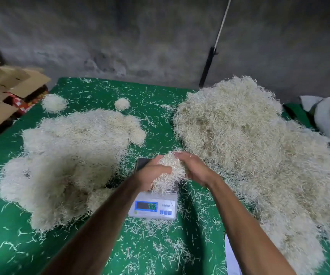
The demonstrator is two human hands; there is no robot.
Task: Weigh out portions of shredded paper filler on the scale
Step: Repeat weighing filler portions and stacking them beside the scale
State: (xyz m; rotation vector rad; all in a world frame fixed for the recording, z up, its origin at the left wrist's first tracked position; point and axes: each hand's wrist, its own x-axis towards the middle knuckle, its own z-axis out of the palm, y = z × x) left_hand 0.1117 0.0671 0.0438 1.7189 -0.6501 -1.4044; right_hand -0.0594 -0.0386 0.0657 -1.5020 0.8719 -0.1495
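A small white digital scale point(153, 208) sits in the middle of the green table, its display lit. Over its dark platform, a clump of cream shredded paper point(170, 171) is held between both hands. My left hand point(150, 173) grips the clump from the left, my right hand point(194, 167) from the right, fingers curled round it. The clump's lower strands hang down to the platform; I cannot tell whether it rests there. A big heap of shredded paper point(249, 151) lies to the right, and a flatter spread of it point(70, 161) lies to the left.
Two small round paper portions point(54, 103) point(122, 103) sit at the back of the green cloth point(11, 245). Cardboard boxes point(7, 92) are stacked at far left, grey fabric point(328, 118) at far right. Loose strands litter the table; a concrete wall stands behind.
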